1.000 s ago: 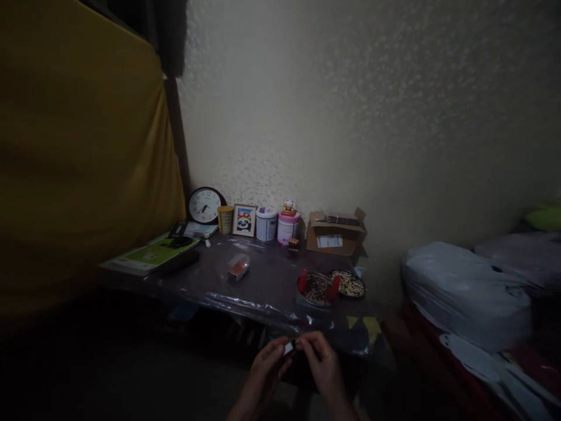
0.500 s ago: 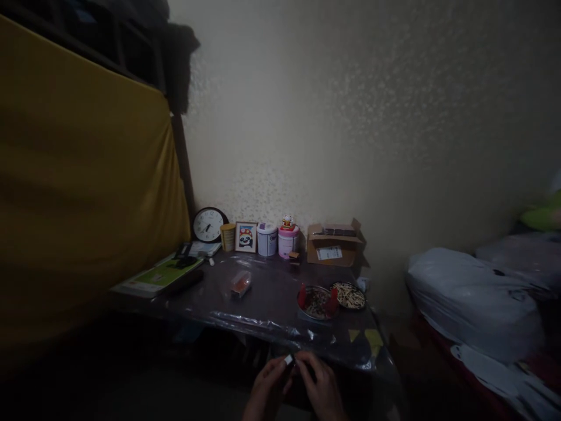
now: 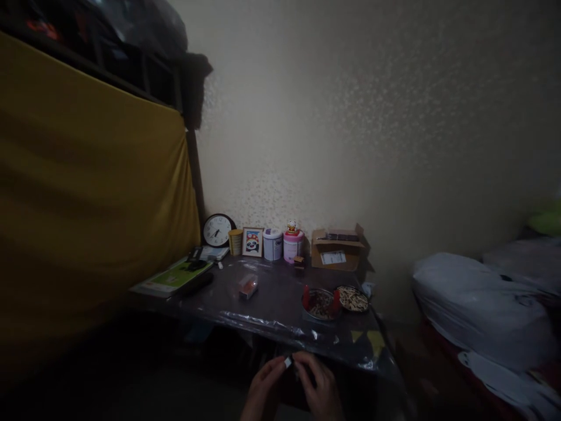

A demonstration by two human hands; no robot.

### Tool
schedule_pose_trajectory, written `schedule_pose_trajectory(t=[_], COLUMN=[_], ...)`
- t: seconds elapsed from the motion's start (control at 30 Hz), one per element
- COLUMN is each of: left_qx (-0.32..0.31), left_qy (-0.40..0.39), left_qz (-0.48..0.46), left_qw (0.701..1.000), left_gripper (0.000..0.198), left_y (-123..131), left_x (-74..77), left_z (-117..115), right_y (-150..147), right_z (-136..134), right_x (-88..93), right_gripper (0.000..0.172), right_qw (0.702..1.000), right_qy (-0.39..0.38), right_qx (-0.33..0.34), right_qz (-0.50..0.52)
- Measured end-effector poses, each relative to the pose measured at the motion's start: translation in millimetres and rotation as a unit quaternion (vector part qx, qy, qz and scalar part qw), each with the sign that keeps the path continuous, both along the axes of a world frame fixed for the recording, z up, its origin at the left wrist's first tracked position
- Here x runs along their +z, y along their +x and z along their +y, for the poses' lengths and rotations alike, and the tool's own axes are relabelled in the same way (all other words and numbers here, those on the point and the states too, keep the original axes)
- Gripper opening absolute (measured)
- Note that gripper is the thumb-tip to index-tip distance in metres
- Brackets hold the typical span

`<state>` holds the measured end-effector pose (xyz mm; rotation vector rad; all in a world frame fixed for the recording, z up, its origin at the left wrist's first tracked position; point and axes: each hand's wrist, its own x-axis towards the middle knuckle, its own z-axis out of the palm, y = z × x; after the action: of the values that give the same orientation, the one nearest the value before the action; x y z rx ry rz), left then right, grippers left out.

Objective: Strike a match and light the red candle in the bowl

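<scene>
Low in the view, just in front of the table's near edge, both hands are close together. My left hand [image 3: 266, 380] is closed in a pinch on a small white and dark piece [image 3: 288, 362], whose kind is too dim to make out. My right hand [image 3: 318, 380] has its thumb and forefinger pressed together at the right end of that piece. Whether the right fingers hold a separate part is hidden. On the table beyond lie a round dish [image 3: 321, 304] with red upright pieces and a round tray [image 3: 352, 298] of pale sticks.
A dark table [image 3: 280, 292] under clear plastic stands against the wall. On it are a clear packet [image 3: 248, 286], a clock [image 3: 218, 230], a framed panda picture [image 3: 253, 242], tubs [image 3: 272, 244], a cardboard box [image 3: 337, 251] and a green board [image 3: 175, 276]. White bags [image 3: 460, 304] lie at right.
The view has tilted and shifted a little, so the table things sit slightly lower and further right. My hands stay together around the small piece.
</scene>
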<state>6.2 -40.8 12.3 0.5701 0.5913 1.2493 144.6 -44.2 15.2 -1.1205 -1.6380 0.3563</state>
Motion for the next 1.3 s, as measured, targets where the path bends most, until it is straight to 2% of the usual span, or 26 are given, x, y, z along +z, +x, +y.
schedule_pose_trajectory(t=[0.1, 0.17, 0.3, 0.4, 0.53, 0.73, 0.87, 0.93, 1.0, 1.1, 1.2, 1.3], left_qx=[-0.014, 0.002, 0.018, 0.029, 0.039, 0.017, 0.038, 0.047, 0.048, 0.045, 0.045, 0.043], left_qy=[0.012, 0.007, 0.007, 0.021, 0.024, 0.043, 0.046, 0.038, 0.033, 0.032, 0.033, 0.037], left_qz=[0.005, 0.032, 0.063, 0.067, 0.062, 0.039, 0.045, 0.057, 0.07, 0.074, 0.064, 0.054], left_qw=[1.0, 0.999, 0.998, 0.997, 0.997, 0.998, 0.997, 0.996, 0.996, 0.996, 0.996, 0.997], left_gripper=[0.023, 0.024, 0.027, 0.027, 0.027, 0.02, 0.022, 0.025, 0.025, 0.023, 0.021, 0.02], left_y=[-3.8, -5.6, -6.1, -4.2, -2.6, -4.3, -3.3, -3.8, -5.5, -7.3, -5.3, -2.8], left_x=[13.0, 22.3, 35.5, 39.6, 40.5, 45.1, 52.2, 52.6, 50.7, 47.3, 47.9, 50.2], left_z=[-12.5, -19.0, -24.3, -25.3, -26.5, -27.6, -29.5, -30.4, -30.8, -30.8, -30.9, -31.4], right_y=[-2.0, -3.0, -5.1, -6.2, -4.0, -2.0, 2.0, 8.1, 13.7, 13.2, 3.9, 0.7], right_z=[-8.1, -14.1, -23.7, -26.3, -26.2, -43.1, -33.6, -21.0, -12.9, -18.4, -31.6, -29.3], right_x=[8.4, 17.4, 35.5, 40.3, 42.9, 64.1, 52.5, 42.0, 37.5, 47.3, 59.9, 53.3], right_gripper=[0.014, 0.013, 0.013, 0.013, 0.014, 0.015, 0.017, 0.017, 0.016, 0.012, 0.013, 0.015], right_qw=[1.0, 1.0, 0.997, 0.994, 0.995, 0.988, 0.992, 0.995, 0.991, 0.983, 0.977, 0.975], right_qy=[-0.001, 0.004, 0.06, 0.092, 0.089, 0.133, 0.12, 0.091, 0.077, 0.122, 0.195, 0.208], right_qx=[0.006, 0.007, -0.019, -0.032, -0.022, -0.062, -0.025, -0.051, -0.105, -0.128, -0.087, -0.054], right_qz=[0.012, 0.025, 0.045, 0.049, 0.029, 0.054, -0.009, -0.011, 0.025, 0.044, 0.008, -0.062])
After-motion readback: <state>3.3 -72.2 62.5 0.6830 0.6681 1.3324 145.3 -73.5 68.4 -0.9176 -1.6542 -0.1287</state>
